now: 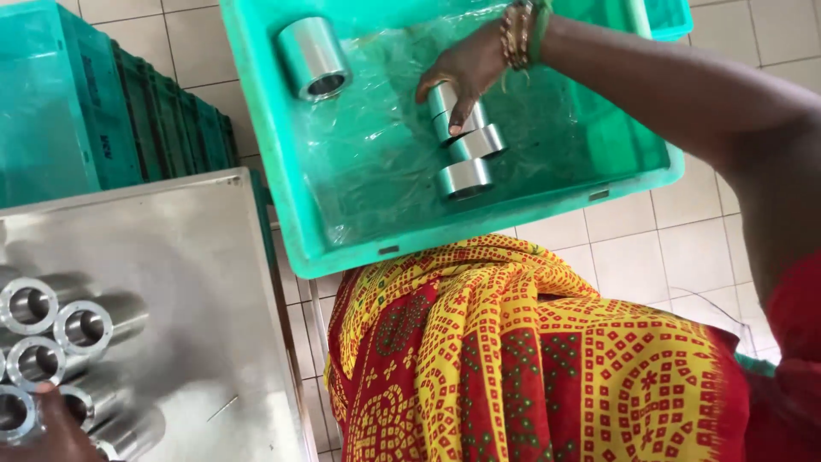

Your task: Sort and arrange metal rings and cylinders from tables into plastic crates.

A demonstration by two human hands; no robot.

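Note:
My right hand [466, 70], with bangles at the wrist, reaches into a green plastic crate [295, 214] lined with clear plastic film. Its fingers close around a shiny metal sleeve [443, 103]. Two more sleeves [476, 144] [464, 178] lie just below it in a row. A larger metal sleeve [314, 58] lies apart at the crate's far left. My left hand [50, 428] shows only partly at the bottom left. It rests against a cluster of several metal sleeves [81, 327] lying on a steel table [197, 282].
Green crates [103, 111] are stacked at the upper left behind the steel table. Red and yellow patterned cloth [530, 359] covers my lap below the crate. Pale floor tiles [650, 257] lie to the right.

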